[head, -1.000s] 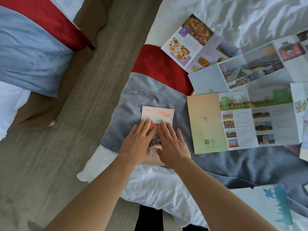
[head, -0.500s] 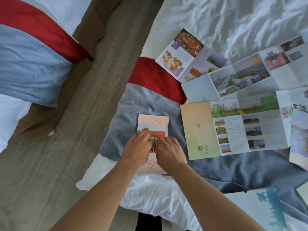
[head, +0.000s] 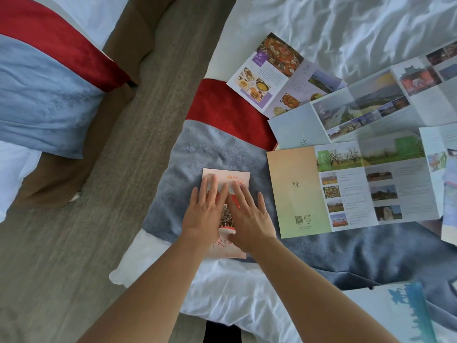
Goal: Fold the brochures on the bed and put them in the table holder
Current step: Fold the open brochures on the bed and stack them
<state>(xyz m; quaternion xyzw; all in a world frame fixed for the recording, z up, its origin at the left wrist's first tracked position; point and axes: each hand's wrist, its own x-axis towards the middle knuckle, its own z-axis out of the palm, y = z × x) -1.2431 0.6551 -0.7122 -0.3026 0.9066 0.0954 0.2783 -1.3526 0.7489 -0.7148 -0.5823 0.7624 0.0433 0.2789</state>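
Note:
A folded pink-and-red brochure (head: 236,177) lies on the grey-blue bed runner (head: 197,154) near the bed's corner. My left hand (head: 205,214) and my right hand (head: 247,216) lie side by side on it, fingers straight and flat, pressing it down. To the right, unfolded brochures are spread on the bed: an orange-green one (head: 346,189), a pale blue one with landscape photos (head: 351,115), and a purple one with food photos (head: 272,75). No table holder is in view.
Another blue-white brochure (head: 400,315) lies at the lower right, and more paper edges (head: 447,184) show at the right border. The white duvet (head: 346,26) covers the far bed. A grey carpet aisle (head: 103,194) separates this bed from a second bed (head: 44,90) on the left.
Half a second ago my fingers were curled near the brochure's middle; now both hands are flat again, with fingers stretched up toward its top edge. The brochure has stayed in place.

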